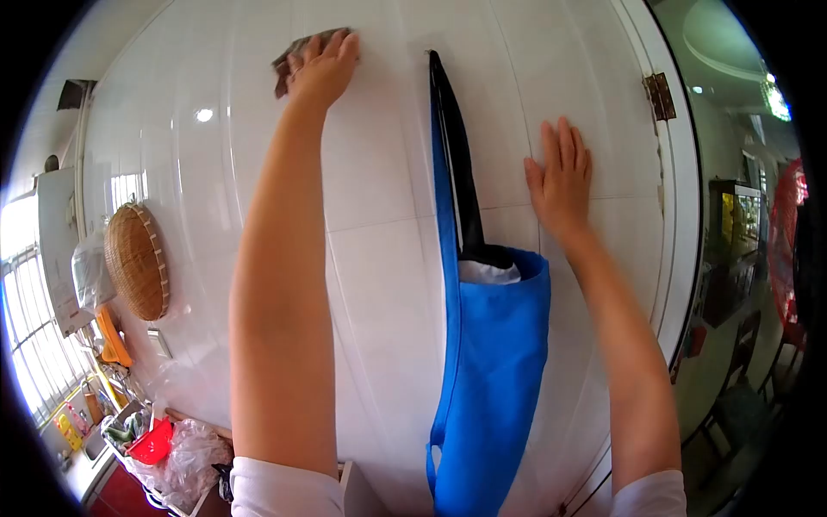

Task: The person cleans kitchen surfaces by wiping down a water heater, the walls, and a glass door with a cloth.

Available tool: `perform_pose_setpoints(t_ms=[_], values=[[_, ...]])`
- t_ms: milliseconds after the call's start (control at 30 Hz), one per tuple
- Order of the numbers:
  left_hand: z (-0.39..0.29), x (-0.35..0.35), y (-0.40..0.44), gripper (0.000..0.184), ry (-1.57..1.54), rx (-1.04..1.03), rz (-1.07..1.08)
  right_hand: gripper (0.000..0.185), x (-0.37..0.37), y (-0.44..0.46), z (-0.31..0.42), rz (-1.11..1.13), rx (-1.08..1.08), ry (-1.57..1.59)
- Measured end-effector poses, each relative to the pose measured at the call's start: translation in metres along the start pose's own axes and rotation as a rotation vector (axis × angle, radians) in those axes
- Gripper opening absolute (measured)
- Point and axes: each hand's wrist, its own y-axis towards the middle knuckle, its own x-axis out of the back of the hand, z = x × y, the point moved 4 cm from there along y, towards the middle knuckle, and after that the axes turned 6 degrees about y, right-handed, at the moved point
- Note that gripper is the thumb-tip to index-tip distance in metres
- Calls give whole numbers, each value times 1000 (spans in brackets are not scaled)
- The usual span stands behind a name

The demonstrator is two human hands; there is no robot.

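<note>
High on the white tiled wall (pixel 379 172), my left hand (pixel 326 71) presses a crumpled grey-brown cloth (pixel 282 77) against the tiles. Part of the cloth is hidden under my palm and fingers. My right hand (pixel 564 181) rests flat on the wall further right and lower, fingers stretched out and holding nothing. Between my arms a blue apron (pixel 495 362) with a black strap (pixel 465 189) hangs from a hook. A bit of white material (pixel 489 272) shows at the apron's top.
A woven basket (pixel 138 263) and a plastic bag (pixel 90 274) hang at the left. Below are a red basket (pixel 152 442), clear plastic bags (pixel 196 461) and a sink (pixel 95 443). A door frame (pixel 680 189) with a rusty hinge (pixel 660 96) borders the right.
</note>
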Motion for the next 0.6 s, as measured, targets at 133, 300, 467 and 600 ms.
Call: perform_pose_setpoints(t_ms=[133, 300, 467, 600], values=[[-52, -52, 61, 51, 130, -308, -74, 58, 3, 0, 1, 38, -28, 0], [-120, -57, 63, 67, -19, -246, 40, 59, 8, 2, 3, 44, -18, 30], [-39, -43, 88, 70, 74, -52, -157, 59, 8, 0, 2, 66, -35, 36], [-16, -31, 97, 80, 29, 125, -129, 61, 8, 0, 4, 81, -46, 62]])
